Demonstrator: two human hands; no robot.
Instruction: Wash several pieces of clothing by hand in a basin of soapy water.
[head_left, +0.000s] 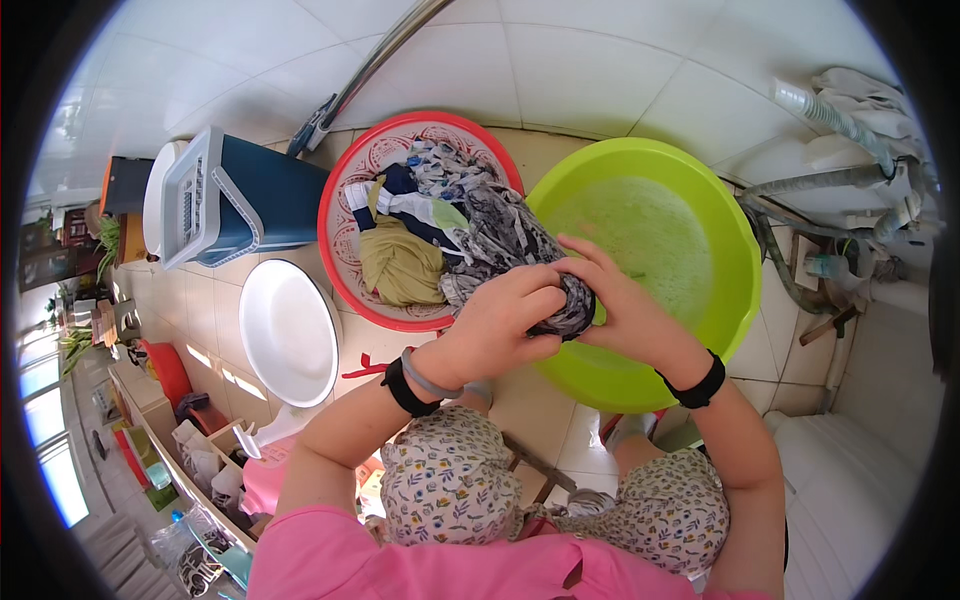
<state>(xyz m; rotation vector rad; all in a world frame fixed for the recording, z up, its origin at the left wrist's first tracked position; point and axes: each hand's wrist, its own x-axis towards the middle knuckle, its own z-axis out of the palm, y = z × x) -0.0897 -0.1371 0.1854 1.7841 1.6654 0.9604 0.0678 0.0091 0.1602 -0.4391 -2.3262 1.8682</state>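
Note:
My left hand (510, 319) and my right hand (607, 300) both grip the near end of a bunched grey-and-black patterned cloth (510, 225). The cloth stretches back into a red-rimmed basin (341, 255), where its far part rests on other laundry. In that basin lie an olive-yellow garment (401, 262), a white, navy and green one (420, 206) and a white-and-blue patterned one (450, 165). To the right, under my right hand, stands a large lime-green basin (731, 300) holding cloudy, slightly foamy water (645, 232). Black bands circle both my wrists.
A white enamel basin (289, 337) sits on the tiled floor at left, beside a blue bucket with a grey rim (277, 195). Grey drain hoses (817, 180) run along the right wall. A pink bottle (266, 469) stands by my left elbow. A metal pole (375, 56) leans at the back.

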